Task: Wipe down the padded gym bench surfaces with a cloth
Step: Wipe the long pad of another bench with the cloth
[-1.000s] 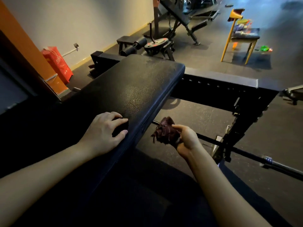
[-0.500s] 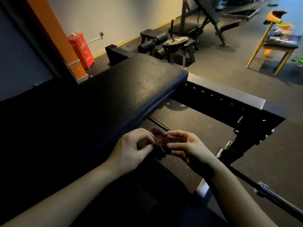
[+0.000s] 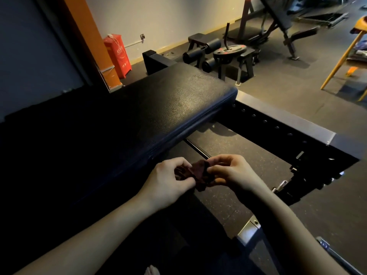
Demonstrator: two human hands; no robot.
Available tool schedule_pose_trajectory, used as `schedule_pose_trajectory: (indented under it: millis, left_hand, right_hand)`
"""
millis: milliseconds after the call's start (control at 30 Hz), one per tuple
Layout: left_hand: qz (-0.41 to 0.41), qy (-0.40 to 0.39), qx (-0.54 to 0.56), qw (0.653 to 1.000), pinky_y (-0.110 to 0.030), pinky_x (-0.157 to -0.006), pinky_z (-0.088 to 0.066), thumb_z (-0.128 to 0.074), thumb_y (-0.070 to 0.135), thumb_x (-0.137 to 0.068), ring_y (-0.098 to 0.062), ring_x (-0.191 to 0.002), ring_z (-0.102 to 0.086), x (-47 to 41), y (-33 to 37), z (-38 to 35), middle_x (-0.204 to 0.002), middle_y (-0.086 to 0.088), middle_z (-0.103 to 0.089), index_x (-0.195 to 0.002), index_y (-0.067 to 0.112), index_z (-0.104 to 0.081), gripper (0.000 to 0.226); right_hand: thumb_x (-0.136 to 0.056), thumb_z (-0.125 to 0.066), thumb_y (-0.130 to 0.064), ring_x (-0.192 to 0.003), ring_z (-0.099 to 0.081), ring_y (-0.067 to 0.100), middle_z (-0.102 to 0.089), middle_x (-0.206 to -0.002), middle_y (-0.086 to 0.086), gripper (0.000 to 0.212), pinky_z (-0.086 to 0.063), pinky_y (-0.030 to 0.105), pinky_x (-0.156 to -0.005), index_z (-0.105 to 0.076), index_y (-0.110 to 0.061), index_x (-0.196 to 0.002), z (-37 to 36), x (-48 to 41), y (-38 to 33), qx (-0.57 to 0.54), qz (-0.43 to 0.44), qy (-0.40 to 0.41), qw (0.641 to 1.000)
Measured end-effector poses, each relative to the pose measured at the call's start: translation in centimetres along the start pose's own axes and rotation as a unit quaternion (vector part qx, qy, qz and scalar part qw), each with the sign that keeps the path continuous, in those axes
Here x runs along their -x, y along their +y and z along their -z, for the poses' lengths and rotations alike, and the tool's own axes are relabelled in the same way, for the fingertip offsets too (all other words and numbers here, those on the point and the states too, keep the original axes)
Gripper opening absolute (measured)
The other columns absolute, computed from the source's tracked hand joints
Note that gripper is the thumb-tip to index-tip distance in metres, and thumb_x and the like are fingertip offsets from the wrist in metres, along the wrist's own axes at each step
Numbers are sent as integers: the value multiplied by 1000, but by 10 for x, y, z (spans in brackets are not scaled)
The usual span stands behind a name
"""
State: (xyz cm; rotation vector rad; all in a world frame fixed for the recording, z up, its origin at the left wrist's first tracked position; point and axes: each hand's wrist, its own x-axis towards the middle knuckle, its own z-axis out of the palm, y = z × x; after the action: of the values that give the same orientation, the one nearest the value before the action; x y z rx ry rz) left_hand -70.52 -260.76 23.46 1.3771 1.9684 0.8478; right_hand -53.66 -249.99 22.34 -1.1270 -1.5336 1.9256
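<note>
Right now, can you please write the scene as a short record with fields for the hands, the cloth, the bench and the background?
left hand: pinches the cloth
right hand: pinches the cloth
cloth: dark red, bunched, held between both hands beside the pad's edge, not on its top
bench pad: black, textured, no hand on it
background: red box; weight plate; yellow chair

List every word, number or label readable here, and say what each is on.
None can be read.
On the red box: pale marks on its front, too blurred to read.
On the weight plate: red marks, too small to read.
On the bench and cloth: no text shows.
</note>
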Motion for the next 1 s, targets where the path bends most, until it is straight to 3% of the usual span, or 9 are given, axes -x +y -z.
schedule_pose_trajectory:
  millis: [133, 267, 333, 500, 600, 733, 867, 933, 1000]
  left_hand:
    - [76, -41, 145, 986, -37, -83, -55, -80, 21, -79, -24, -82, -72, -13, 2, 23, -89, -9, -77, -92, 13, -78, 15]
    - [163, -101, 353, 916, -37, -82, -57, -69, 13, -82, -31, -89, -70, -21, 0, 35, -104, -26, -72, -109, -9, -71, 34]
    - [189, -104, 354, 910, -37, -81, -57, -62, 10, -90, -26, -88, -71, -24, -4, 36, -102, -21, -74, -107, -2, -74, 24]
    - [265, -65, 385, 882, -38, -84, -51, -57, 29, -93, -23, -84, -67, -27, -14, 40, -94, -10, -70, -93, 14, -74, 22]
    - [246, -96, 384, 885, -44, -96, -52, -64, 43, -89, -28, -100, -68, -24, -19, 44, -109, -15, -72, -114, 8, -71, 44]
    - [251, -43, 380, 889, -32, -72, -60, -73, 9, -84, -21, -84, -72, -23, -17, 32, -105, -15, -74, -121, 6, -68, 37]
    - [317, 3, 387, 866, -40, -81, -58, -70, 3, -89, -29, -86, -68, -26, -24, 29, -103, -19, -71, -126, 1, -66, 37]
    - [301, 13, 353, 886, -39, -82, -57, -77, 12, -85, -26, -88, -69, -24, -27, 28, -103, -14, -73, -122, 9, -69, 38]
    - [230, 29, 267, 935, -38, -89, -57, -88, 37, -70, -21, -97, -72, -19, -29, 26, -109, -4, -76, -115, 24, -69, 51]
  right_hand:
    - [-87, -47, 14, -62, -67, 17, -73, -75, 16, 28, -49, 24, -53, -72, 2, -94, 10, -2, -10, 53, -1, -63, 997]
    - [-80, -52, -1, -51, -51, 8, -58, -60, 3, 20, -39, 20, -52, -68, -9, -71, 7, -10, -12, 33, -16, -96, 995]
    - [-83, -46, 5, -50, -48, 8, -53, -57, 1, 31, -40, 18, -50, -64, -11, -63, 4, -14, -8, -14, -31, -110, 993]
    - [-68, -67, -9, -62, -62, 11, -68, -73, 3, 10, -51, 20, -63, -72, -12, -76, 0, -21, 3, -83, -59, -162, 982]
    - [-68, -71, -9, -67, -64, 14, -70, -79, 7, 21, -52, 21, -65, -73, -6, -89, 0, -27, 10, -87, -78, -156, 981]
    - [-76, -73, -10, -80, -62, 20, -69, -93, 13, 41, -53, 25, -72, -70, 2, -115, 0, -27, 10, -123, -87, -150, 977]
    - [-69, -72, -7, -88, -61, 31, -67, -103, 21, 41, -55, 32, -78, -75, -6, -110, 1, -25, 10, -146, -81, -138, 976]
    - [-68, -73, -3, -86, -65, 29, -72, -100, 17, 32, -56, 31, -78, -79, -9, -98, -1, -25, 10, -127, -75, -127, 981]
    - [-75, -72, 2, -80, -64, 25, -72, -93, 15, 22, -56, 29, -73, -80, -10, -90, -5, -25, 10, -122, -78, -104, 984]
